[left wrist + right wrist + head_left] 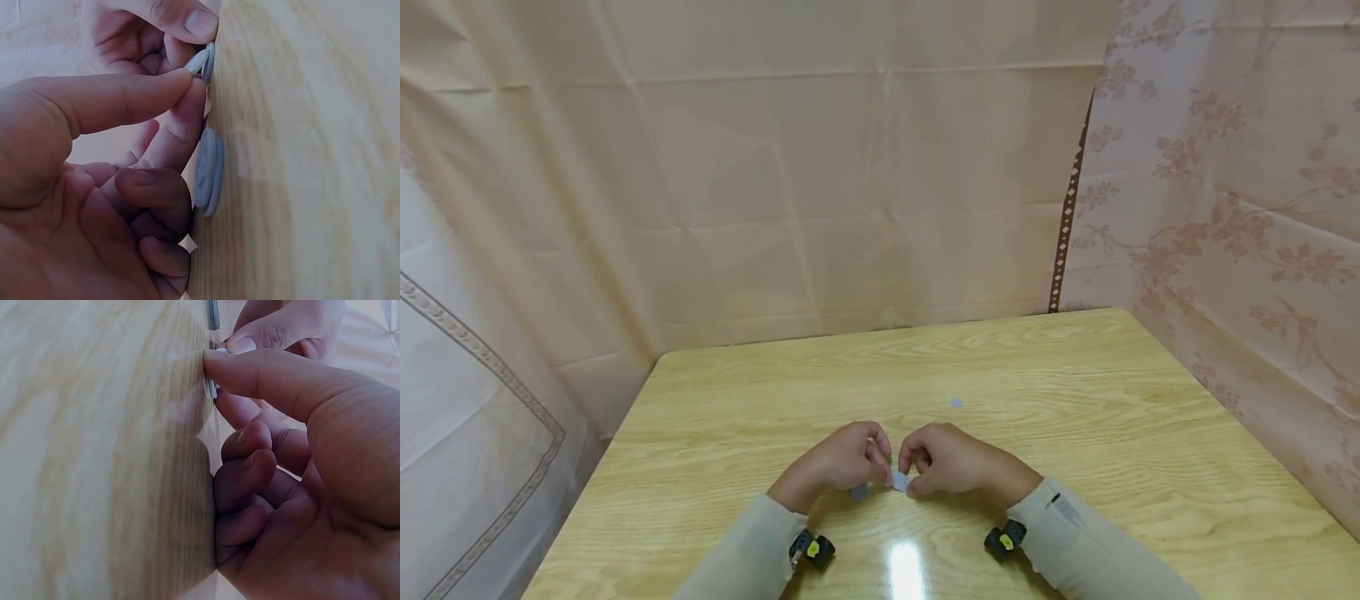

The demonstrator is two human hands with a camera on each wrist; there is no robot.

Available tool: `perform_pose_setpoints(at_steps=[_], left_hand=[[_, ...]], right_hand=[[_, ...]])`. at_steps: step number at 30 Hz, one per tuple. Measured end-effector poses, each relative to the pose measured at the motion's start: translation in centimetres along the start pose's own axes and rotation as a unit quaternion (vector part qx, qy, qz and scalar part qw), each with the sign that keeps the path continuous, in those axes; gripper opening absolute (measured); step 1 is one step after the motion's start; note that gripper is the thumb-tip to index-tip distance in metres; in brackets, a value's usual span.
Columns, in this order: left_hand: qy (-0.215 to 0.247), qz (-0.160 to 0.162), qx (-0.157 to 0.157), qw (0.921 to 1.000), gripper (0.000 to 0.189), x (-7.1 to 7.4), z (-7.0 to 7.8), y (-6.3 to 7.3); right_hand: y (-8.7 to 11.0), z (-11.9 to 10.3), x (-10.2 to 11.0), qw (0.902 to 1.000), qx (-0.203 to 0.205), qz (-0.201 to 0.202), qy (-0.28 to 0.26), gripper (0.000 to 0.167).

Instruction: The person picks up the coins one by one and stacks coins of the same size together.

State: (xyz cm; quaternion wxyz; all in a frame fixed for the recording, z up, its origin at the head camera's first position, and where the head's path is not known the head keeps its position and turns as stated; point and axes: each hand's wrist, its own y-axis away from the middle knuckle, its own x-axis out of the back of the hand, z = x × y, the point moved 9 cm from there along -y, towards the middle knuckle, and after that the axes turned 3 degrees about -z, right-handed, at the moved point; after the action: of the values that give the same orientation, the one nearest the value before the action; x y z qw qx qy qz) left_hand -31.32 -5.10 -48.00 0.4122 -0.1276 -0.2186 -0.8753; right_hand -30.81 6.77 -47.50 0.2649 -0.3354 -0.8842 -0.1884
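My left hand (855, 457) pinches a pale silver coin (197, 62) between thumb and index finger, tilted at the edge of another coin (210, 64) that lies flat on the table. Across from it, my right hand (951, 458) holds that flat coin (210, 386) by its edge with the thumb and a finger, its other fingers curled on the wood. Below the left hand, two coins (209, 174) lie stacked; the head view shows them as a grey disc (859, 492). Farther back, a single coin (957, 402) lies alone.
The wooden table (737, 400) runs back to a beige curtain (850, 208), with a flowered curtain (1247, 183) on the right. Each wrist carries a small black camera, on the left (812, 550) and the right (1004, 540).
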Motion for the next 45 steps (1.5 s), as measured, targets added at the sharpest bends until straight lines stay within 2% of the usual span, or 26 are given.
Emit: perform_pose_setpoints(at_steps=[6, 17, 45], left_hand=[[-0.025, 0.01, 0.005, 0.9996, 0.024, 0.12, 0.15, -0.06], [-0.038, 0.023, 0.003, 0.999, 0.021, 0.36, 0.13, -0.12], [-0.06, 0.028, -0.002, 0.9978, 0.022, 0.5, -0.03, -0.13]], right_hand=[[0.07, -0.36, 0.1, 1.0, 0.002, 0.003, 0.007, 0.015], [-0.04, -0.33, 0.14, 0.9999, 0.004, 0.001, 0.011, 0.014], [-0.15, 0.15, 0.03, 1.0, 0.0, 0.0, 0.004, 0.016]])
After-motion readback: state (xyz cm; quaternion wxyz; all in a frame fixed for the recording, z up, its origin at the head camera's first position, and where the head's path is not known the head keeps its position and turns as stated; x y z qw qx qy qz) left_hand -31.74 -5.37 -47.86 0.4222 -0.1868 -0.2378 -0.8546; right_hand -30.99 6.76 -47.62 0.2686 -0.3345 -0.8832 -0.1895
